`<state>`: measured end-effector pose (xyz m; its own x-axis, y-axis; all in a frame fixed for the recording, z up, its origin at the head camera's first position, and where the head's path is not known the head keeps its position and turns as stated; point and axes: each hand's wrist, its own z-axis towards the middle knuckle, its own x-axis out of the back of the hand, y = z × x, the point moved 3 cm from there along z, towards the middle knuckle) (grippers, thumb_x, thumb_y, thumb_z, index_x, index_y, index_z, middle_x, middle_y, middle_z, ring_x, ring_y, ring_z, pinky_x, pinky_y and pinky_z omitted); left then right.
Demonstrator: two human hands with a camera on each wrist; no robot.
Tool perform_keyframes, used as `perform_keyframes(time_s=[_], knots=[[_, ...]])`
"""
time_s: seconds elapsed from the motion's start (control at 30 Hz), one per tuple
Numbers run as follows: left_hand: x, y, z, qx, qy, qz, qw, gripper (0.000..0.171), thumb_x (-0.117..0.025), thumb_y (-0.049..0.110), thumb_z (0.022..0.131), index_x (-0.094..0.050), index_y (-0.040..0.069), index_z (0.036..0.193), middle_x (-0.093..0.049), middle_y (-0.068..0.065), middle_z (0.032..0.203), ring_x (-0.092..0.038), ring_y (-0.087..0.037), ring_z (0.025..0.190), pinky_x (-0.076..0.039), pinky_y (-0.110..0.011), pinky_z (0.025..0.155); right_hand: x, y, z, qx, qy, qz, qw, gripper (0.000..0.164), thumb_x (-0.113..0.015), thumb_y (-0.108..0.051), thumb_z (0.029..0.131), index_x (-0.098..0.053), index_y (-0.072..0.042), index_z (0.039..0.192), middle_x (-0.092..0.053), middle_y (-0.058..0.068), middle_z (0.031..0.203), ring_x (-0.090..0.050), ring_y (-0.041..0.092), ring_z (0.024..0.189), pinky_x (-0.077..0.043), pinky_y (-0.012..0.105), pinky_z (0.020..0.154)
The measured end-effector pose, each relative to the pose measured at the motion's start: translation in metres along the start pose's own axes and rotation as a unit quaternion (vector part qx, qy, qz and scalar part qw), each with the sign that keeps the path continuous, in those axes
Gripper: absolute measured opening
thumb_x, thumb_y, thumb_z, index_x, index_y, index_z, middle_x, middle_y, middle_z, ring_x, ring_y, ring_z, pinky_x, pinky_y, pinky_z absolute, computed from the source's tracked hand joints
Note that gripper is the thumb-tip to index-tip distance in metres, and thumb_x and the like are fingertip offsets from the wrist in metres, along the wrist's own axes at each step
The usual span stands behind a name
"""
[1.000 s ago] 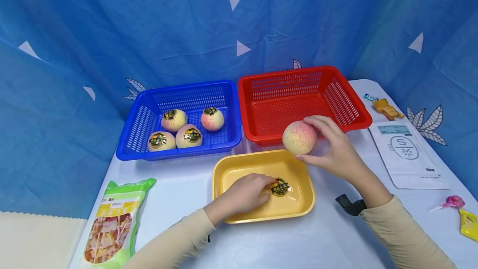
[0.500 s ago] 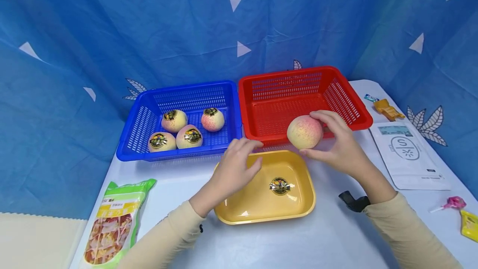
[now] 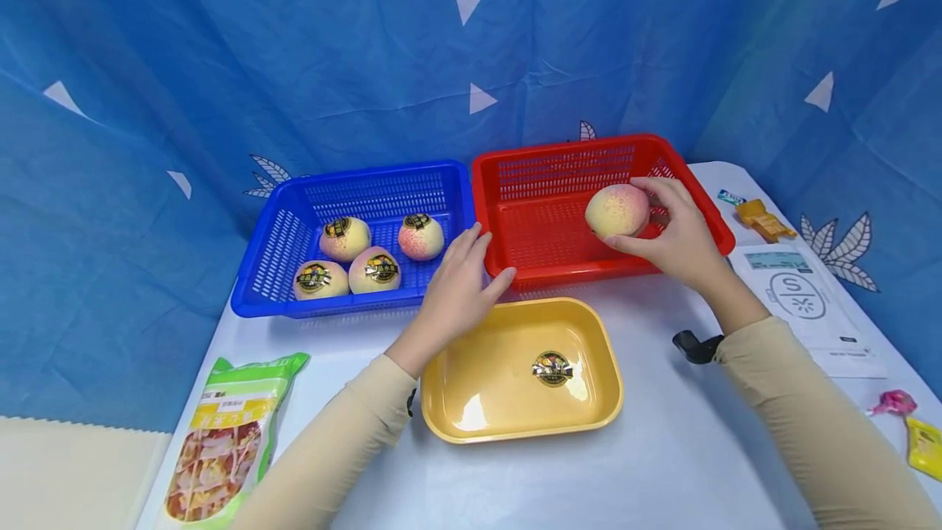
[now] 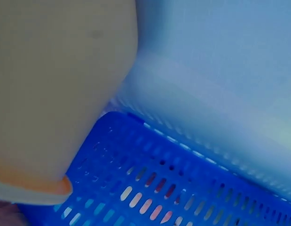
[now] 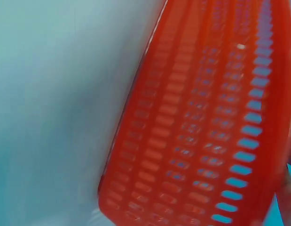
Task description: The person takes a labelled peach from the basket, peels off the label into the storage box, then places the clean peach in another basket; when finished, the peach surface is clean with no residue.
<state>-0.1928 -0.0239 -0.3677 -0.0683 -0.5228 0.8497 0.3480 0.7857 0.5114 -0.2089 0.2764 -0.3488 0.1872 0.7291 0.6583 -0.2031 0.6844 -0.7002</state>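
My right hand (image 3: pixel 680 235) pinches a pink and cream peach (image 3: pixel 618 210) between thumb and fingers, above the red basket (image 3: pixel 515 275). In the right wrist view the red basket's slotted side (image 5: pixel 183 141) fills much of the picture. My left hand (image 3: pixel 459 285), fingers loosely extended and holding nothing, hovers near the blue basket's right front corner, over the back left edge of the yellow tray (image 3: pixel 508 399). Several peaches with black stickers, one of them a pinker peach (image 3: pixel 421 237), lie in the blue basket (image 3: pixel 253 297). A round black sticker (image 3: pixel 552 369) shows in the tray.
At the left lies a green-edged food packet (image 3: pixel 221 440). To the right are a white pouch (image 3: pixel 798 293), an orange-brown wrapped piece (image 3: pixel 765 221), a pink lollipop (image 3: pixel 894 402) and a yellow packet (image 3: pixel 924 446). A blue curtain (image 3: pixel 368 47) hangs behind the baskets.
My right hand has carried the peach back and rightward, from near the tray to over the red basket. My left hand has come up out of the tray toward the baskets, leaving nothing gripped.
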Motion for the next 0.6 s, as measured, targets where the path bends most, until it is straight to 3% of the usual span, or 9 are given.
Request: perform_keyframes(time_s=[0.03,0.1,0.37,0.6], knots=[[-0.001,-0.001,0.002,0.002,-0.004,0.0,1.0,0.069,-0.056,0.046,0.098,-0.042,0.003,0.149,-0.03,-0.011,0.163,-0.026,-0.028,0.152,-0.026,-0.045,0.123,0.0,0.004,0.006,-0.006,-0.003,-0.003,1.0,0.085,-0.087,-0.023,0.075,-0.043,-0.017,0.147,-0.041,0.011,0.148,-0.04,0.029,0.133,-0.051,0.061,0.096],[-0.003,-0.002,0.004,0.008,-0.009,-0.004,0.9999,0.068,-0.056,0.046,0.098,-0.042,0.003,0.149,-0.03,-0.011,0.163,-0.025,-0.028,0.152,-0.025,-0.045,0.124,-0.002,0.011,0.018,-0.02,-0.01,-0.01,1.0,0.086,-0.086,-0.024,0.076,-0.041,-0.016,0.148,-0.04,0.014,0.148,-0.04,0.032,0.134,-0.051,0.063,0.096],[-0.006,-0.006,0.008,0.014,0.002,-0.014,0.9998,0.062,-0.058,0.041,0.098,-0.047,0.002,0.146,-0.037,-0.01,0.16,-0.029,-0.026,0.151,-0.026,-0.042,0.124,-0.018,0.036,0.061,-0.107,-0.042,-0.024,0.993,0.094,-0.084,-0.032,0.079,-0.031,-0.012,0.154,-0.036,0.018,0.15,-0.037,0.037,0.137,-0.049,0.061,0.1],[-0.009,-0.008,0.008,0.01,-0.003,-0.003,0.9999,0.063,-0.058,0.042,0.099,-0.047,0.002,0.146,-0.038,-0.01,0.159,-0.028,-0.025,0.152,-0.025,-0.041,0.124,-0.032,0.048,0.079,-0.172,-0.07,-0.032,0.982,0.095,-0.081,-0.034,0.082,-0.026,-0.006,0.155,-0.033,0.023,0.15,-0.037,0.042,0.135,-0.044,0.059,0.107]])
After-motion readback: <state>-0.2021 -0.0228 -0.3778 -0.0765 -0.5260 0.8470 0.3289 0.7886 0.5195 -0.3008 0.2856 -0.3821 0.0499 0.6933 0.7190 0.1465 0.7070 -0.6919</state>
